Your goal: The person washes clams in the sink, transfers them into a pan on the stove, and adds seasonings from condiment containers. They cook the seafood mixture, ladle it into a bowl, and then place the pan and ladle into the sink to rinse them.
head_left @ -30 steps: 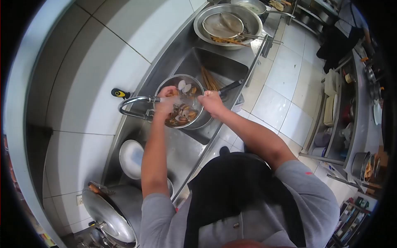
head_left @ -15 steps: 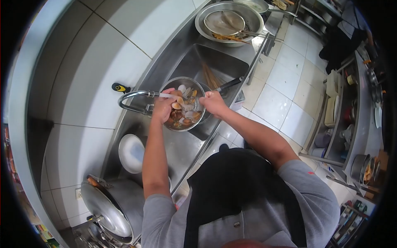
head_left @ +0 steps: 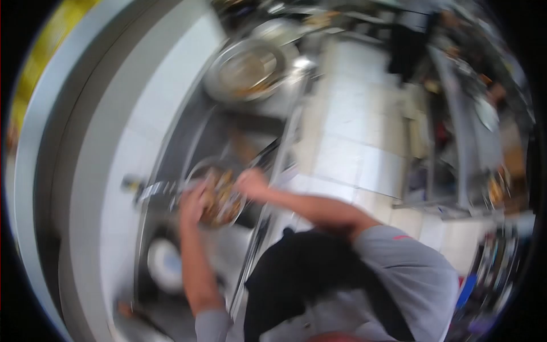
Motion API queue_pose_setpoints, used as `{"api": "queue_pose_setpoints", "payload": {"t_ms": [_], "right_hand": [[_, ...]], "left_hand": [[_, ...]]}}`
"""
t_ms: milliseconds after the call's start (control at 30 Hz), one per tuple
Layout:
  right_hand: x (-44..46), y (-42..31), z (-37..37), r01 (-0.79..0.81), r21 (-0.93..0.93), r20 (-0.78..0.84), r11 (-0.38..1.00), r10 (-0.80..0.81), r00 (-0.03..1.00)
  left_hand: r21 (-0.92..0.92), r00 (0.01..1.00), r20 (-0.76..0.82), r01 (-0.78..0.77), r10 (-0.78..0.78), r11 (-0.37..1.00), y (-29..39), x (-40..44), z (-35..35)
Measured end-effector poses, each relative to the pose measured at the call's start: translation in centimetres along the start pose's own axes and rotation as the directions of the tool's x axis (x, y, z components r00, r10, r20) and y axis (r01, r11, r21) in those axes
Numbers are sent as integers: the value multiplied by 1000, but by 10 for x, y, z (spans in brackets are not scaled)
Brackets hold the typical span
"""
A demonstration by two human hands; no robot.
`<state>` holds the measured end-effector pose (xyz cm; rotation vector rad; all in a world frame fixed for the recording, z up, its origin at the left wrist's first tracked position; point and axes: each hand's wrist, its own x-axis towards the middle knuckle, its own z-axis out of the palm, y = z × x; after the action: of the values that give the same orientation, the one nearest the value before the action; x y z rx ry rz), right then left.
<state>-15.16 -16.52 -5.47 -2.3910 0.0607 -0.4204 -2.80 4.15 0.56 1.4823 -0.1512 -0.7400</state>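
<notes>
A round metal bowl (head_left: pixel 240 215) with brown and orange clams (head_left: pixel 224 196) is over the sink, below the faucet (head_left: pixel 158 190). At its left side is my left hand (head_left: pixel 195 200), over the rim and near the clams; motion smears its fingers. My right hand (head_left: pixel 252 184) is closed at the bowl's right rim. The whole view is blurred, and whether water runs cannot be made out.
Beyond the sink stands a large metal basin (head_left: pixel 215 80) with a strainer (head_left: pixel 246 71) in it. A white bowl (head_left: pixel 165 263) lies on the near counter. Shelving (head_left: pixel 456 125) lines the right side, and a person in dark clothing (head_left: pixel 407 48) is at the far end.
The view has swung, so the sink, bowl and hands appear lower and further left, and the picture has blurred. Both hands have stayed at the bowl.
</notes>
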Motion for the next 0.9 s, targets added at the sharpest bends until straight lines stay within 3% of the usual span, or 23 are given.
{"api": "queue_pose_setpoints", "payload": {"t_ms": [33, 67, 100, 133, 167, 233, 367, 433, 467, 500, 567, 633, 667, 700, 733, 767, 800, 833, 867, 900], "right_hand": [[2, 3, -2, 85, -184, 117, 979, -64, 991], [-6, -25, -40, -236, 296, 92, 926, 218, 972], [3, 7, 11, -91, 196, 23, 976, 88, 996], [-4, 1, -1, -79, 312, -56, 947, 102, 993], [-11, -10, -14, -271, 423, 2, 865, 298, 954], [-14, -24, -23, -500, 562, 190, 659, 486, 853], [-14, -28, -31, -513, 646, 164, 565, 555, 816], [-13, -28, -29, -514, 653, 152, 556, 570, 808], [-11, -25, -28, -514, 654, 143, 555, 577, 804], [-9, -21, -23, -503, 654, 99, 565, 595, 798], [-7, -18, -21, -499, 655, 62, 568, 618, 784], [-7, -18, -18, -458, 606, 50, 650, 544, 837], [-6, -18, -15, -464, 612, 61, 640, 546, 835], [-5, -10, -12, -337, 482, -81, 808, 425, 902], [-4, -2, -2, -191, 325, -184, 926, 260, 948], [0, 9, 11, -102, 77, -232, 992, 117, 966], [2, 17, 19, -27, -124, -242, 992, -4, 970], [2, 13, 7, -38, -199, -218, 979, -7, 976], [-1, 6, -4, 21, -196, -142, 980, -49, 989], [1, 17, 8, 0, -183, -229, 983, -43, 973]], "left_hand": [[47, 1000, -7, 18, -18, 999, 8, -6, 11], [61, 1000, -17, -3, 5, 998, -8, 9, -2], [116, 998, -51, 33, -27, 993, -7, 11, 1], [125, 997, -64, -30, 38, 992, -13, 15, 7], [164, 999, -51, 0, 8, 986, -21, 19, 8], [312, 999, -24, -31, 41, 950, -25, 26, 6], [461, 988, -3, -136, 155, 877, -26, 38, 21], [771, 962, 38, -200, 269, 604, -17, 26, 34], [673, 906, 134, -381, 401, 634, -19, 15, 41], [672, 906, 143, -384, 398, 634, -23, 11, 38], [759, 961, 161, -266, 225, 595, -35, 3, 26], [739, 955, 191, -293, 227, 607, -41, 2, 29], [815, 973, 166, -226, 160, 533, -39, 6, 27], [876, 986, 135, -164, 98, 454, -38, 13, 26], [809, 985, 132, -174, 115, 562, -52, 29, 10], [784, 999, 35, -51, 38, 618, -45, 33, 8], [762, 995, 92, -48, -35, 646, -7, 12, 35], [613, 996, 35, 40, -77, 789, -3, 15, 34], [343, 999, 17, 38, -47, 939, -9, 11, 29], [186, 998, 70, -6, -7, 982, -18, 23, 13]]}}
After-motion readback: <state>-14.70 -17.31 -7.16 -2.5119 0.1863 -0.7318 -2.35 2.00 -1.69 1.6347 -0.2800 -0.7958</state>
